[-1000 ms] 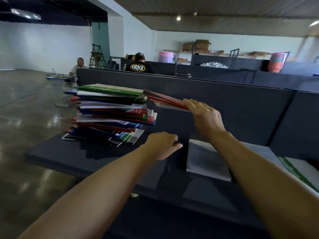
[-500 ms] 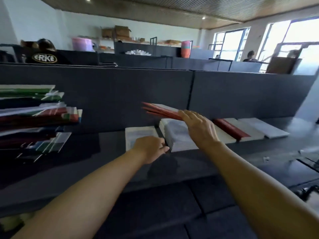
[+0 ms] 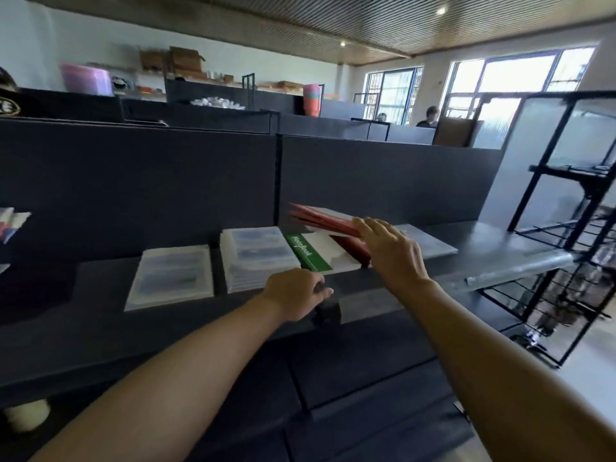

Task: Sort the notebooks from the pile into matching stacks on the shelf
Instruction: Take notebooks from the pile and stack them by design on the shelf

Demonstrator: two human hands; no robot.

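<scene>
Fingers (image 3: 373,228) of the right hand (image 3: 391,253) grip red notebooks (image 3: 320,218), held above the stacks on the dark shelf (image 3: 100,295). The left hand (image 3: 295,296) hangs loosely curled, holding nothing, near a green notebook (image 3: 308,253). White stacks (image 3: 173,276) lie left; a wire rack (image 3: 566,228) stands right, windows far behind.

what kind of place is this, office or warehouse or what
Probably a workshop or storeroom split into work bays: dark partition panels divide the hall, cardboard boxes sit on a back wall shelf, and a black wire rack stands at the right.
</scene>
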